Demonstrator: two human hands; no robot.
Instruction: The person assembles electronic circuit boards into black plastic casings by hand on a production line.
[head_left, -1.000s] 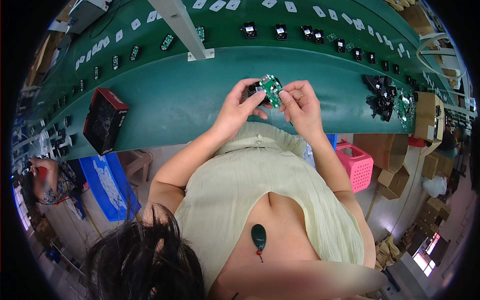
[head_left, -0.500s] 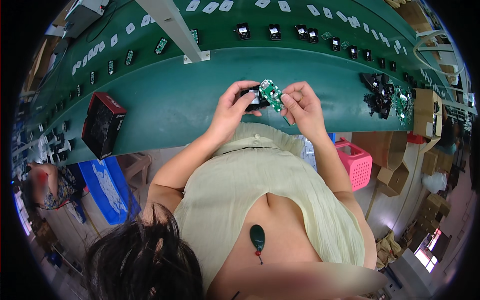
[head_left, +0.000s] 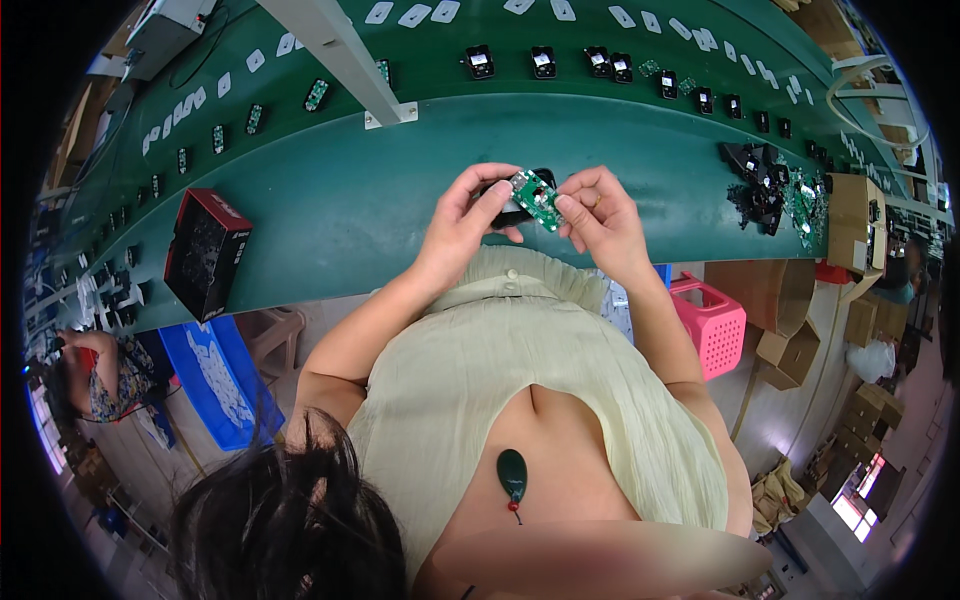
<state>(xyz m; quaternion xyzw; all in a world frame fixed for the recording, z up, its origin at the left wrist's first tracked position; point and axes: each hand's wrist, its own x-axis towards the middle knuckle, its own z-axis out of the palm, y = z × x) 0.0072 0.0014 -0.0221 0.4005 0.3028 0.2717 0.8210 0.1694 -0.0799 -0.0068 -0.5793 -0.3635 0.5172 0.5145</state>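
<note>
Above the near edge of the green bench, my left hand (head_left: 470, 212) is closed around a small black plastic housing (head_left: 511, 216), partly hidden by the fingers and the board. A green circuit board (head_left: 538, 200) with silvery parts lies tilted over the housing's right side. My right hand (head_left: 604, 218) pinches the board's lower right end between thumb and fingertips. The left thumb reaches the board's upper left end. Whether the board touches the housing inside, I cannot tell.
On the green conveyor belt beyond stand black housings (head_left: 543, 63), green boards (head_left: 316, 95) and white covers (head_left: 445, 11). A metal post (head_left: 340, 55) rises from the bench. A black-red box (head_left: 207, 255) is at left; black parts (head_left: 757, 180), loose boards (head_left: 806, 205) and a carton (head_left: 853, 222) at right.
The circuit board has turned and come down left over the housing, near the left thumb. My right hand has shifted slightly left with it. Things on the belt have slid slightly left.
</note>
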